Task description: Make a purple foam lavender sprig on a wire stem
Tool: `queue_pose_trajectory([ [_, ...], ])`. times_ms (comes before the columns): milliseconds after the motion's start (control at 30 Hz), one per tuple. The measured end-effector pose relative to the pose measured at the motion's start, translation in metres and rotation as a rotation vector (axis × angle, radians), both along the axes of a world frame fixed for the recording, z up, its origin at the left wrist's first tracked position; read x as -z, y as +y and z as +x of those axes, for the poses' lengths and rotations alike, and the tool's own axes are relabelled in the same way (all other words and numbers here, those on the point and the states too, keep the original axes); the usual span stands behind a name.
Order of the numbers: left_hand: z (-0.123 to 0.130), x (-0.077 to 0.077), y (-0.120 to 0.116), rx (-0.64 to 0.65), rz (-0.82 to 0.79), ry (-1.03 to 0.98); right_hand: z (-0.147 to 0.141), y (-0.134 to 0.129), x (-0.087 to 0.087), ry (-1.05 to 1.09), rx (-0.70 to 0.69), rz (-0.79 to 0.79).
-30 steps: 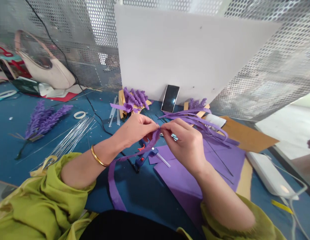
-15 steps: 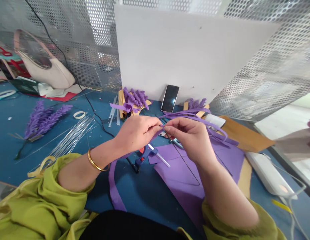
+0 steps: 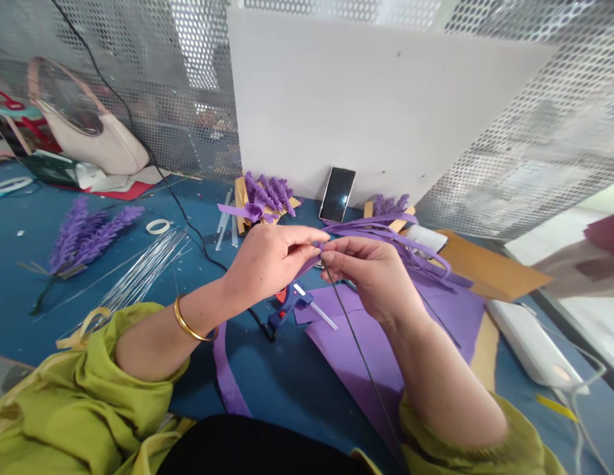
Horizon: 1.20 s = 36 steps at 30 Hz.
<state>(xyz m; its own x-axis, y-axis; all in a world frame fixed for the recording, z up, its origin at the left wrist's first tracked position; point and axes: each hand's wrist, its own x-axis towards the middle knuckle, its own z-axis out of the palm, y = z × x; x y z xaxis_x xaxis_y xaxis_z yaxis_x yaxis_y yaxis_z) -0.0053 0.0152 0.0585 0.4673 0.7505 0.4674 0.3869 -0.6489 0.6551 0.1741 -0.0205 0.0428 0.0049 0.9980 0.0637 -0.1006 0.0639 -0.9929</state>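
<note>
My left hand (image 3: 267,264), with a gold bangle on its wrist, pinches a purple strip (image 3: 226,373) between thumb and fingers. The strip passes under the hand and hangs down toward my lap. Against it, fingertip to fingertip, my right hand (image 3: 381,274) is closed on a thin dark green wire stem (image 3: 357,340), which slants down to the right. A bit of purple shows at the wire's top end, though the fingers hide most of the join. Below the hands lies a blue glue gun (image 3: 290,307) with a clear glue stick in it.
Purple sheets (image 3: 356,336) lie under my right arm, with loose purple strips (image 3: 410,241) behind. A phone (image 3: 337,194) leans on the white board (image 3: 386,99). Purple flower sprigs (image 3: 82,241) and silvery wires (image 3: 143,270) lie left; a white device (image 3: 532,346) sits right.
The wire stem has turned and now reaches farther down toward my right sleeve. My left index finger has straightened over the join, and my right hand has shifted slightly.
</note>
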Motion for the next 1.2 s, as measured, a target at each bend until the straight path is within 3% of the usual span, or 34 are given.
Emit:
queue_pose_trajectory([
  [200,0.001,-0.006,-0.003,-0.041,-0.140,-0.088,0.000,0.001,0.004,0.066,-0.003,0.007],
  [467,0.002,-0.009,-0.001,-0.029,-0.378,-0.123,-0.002,0.001,0.005,-0.043,0.015,0.078],
  [733,0.001,-0.007,-0.002,-0.028,-0.397,-0.111,0.000,0.002,0.006,-0.188,0.003,0.164],
  [900,0.001,-0.005,-0.002,0.026,-0.472,-0.199,0.002,0.003,0.005,-0.270,0.021,0.198],
  [1200,0.002,-0.007,-0.001,0.134,-0.703,-0.205,0.014,0.002,-0.009,-0.208,-0.003,0.174],
])
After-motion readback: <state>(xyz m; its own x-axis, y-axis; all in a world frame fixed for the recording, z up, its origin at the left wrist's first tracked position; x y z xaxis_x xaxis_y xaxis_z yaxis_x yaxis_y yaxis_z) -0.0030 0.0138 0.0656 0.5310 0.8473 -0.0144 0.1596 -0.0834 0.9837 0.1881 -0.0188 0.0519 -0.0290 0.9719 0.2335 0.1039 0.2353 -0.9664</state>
